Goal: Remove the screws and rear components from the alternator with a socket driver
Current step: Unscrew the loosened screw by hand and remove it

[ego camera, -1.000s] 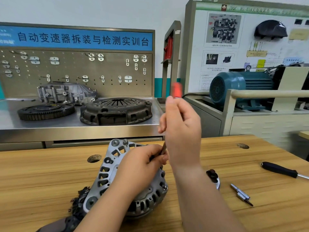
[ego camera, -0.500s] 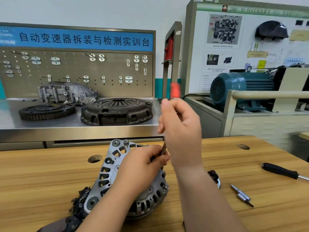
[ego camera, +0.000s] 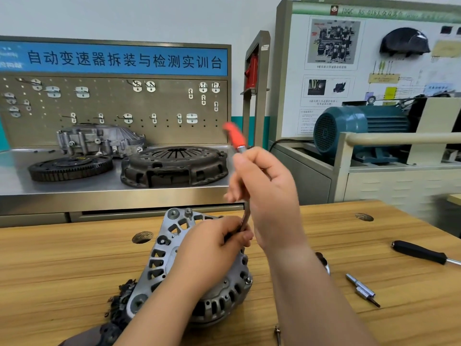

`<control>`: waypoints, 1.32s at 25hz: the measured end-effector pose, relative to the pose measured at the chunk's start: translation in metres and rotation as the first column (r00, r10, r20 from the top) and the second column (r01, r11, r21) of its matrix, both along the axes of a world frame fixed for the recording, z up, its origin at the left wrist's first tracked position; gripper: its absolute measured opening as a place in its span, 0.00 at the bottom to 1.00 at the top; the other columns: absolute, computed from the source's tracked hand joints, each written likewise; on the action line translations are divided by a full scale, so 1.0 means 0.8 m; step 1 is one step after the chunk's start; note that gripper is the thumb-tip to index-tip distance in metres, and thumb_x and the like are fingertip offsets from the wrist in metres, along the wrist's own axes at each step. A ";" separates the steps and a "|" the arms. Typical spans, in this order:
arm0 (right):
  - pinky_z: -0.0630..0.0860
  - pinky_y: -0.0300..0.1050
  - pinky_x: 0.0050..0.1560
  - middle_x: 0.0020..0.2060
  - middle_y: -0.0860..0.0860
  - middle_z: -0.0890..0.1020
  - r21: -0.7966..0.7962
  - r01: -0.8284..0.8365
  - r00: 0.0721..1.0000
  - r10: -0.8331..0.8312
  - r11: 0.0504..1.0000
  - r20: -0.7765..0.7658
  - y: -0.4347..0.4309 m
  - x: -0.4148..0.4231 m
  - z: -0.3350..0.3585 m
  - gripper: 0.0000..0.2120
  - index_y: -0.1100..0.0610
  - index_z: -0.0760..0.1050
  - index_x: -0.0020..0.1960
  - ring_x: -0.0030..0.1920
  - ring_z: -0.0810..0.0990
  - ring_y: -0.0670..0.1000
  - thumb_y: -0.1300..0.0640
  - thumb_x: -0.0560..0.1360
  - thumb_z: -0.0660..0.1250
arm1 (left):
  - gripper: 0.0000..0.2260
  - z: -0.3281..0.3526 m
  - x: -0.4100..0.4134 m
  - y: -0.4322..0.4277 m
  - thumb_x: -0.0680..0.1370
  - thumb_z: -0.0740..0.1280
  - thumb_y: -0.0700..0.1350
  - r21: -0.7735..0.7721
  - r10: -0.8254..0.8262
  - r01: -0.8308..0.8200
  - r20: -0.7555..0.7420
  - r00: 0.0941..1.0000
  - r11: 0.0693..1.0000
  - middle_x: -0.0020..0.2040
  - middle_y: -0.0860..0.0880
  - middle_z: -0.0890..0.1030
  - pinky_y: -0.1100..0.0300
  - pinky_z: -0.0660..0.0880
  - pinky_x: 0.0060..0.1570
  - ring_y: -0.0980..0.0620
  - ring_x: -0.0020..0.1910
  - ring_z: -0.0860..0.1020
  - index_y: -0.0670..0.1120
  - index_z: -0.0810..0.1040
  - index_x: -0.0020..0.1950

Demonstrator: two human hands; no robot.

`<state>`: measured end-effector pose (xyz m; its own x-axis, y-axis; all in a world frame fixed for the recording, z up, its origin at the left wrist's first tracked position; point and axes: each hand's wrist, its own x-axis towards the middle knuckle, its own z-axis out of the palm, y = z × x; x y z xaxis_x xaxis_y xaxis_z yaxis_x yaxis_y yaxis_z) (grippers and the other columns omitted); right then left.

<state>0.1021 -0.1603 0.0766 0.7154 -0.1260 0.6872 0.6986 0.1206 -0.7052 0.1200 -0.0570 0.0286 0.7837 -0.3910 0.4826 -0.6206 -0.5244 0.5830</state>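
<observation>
The right hand (ego camera: 269, 196) grips the socket driver (ego camera: 235, 137), red handle leaning toward eleven o'clock. The left hand (ego camera: 212, 250) pinches its lower shaft over the alternator (ego camera: 159, 260). A black screwdriver (ego camera: 419, 252) lies at three o'clock.

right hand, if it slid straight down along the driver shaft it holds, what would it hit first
Probably the left hand, pinching the driver shaft low down over the alternator; depth is unclear.
</observation>
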 end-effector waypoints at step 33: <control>0.65 0.47 0.29 0.22 0.49 0.65 0.046 0.106 0.994 -0.105 0.993 -0.018 0.004 0.003 0.000 0.11 0.53 0.65 0.32 0.25 0.64 0.50 0.58 0.72 0.62 | 0.10 0.001 0.001 0.002 0.75 0.67 0.46 -0.043 -0.030 0.030 0.000 1.000 0.999 0.33 0.60 0.80 0.65 0.72 0.35 0.63 0.34 0.76 0.59 0.77 0.36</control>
<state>0.1042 -0.1574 0.0766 0.7071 -0.2337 0.6673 0.6980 0.0801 -0.7116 0.1209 -0.0556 0.0290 0.7722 -0.3933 0.4989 -0.6353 -0.4796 0.6053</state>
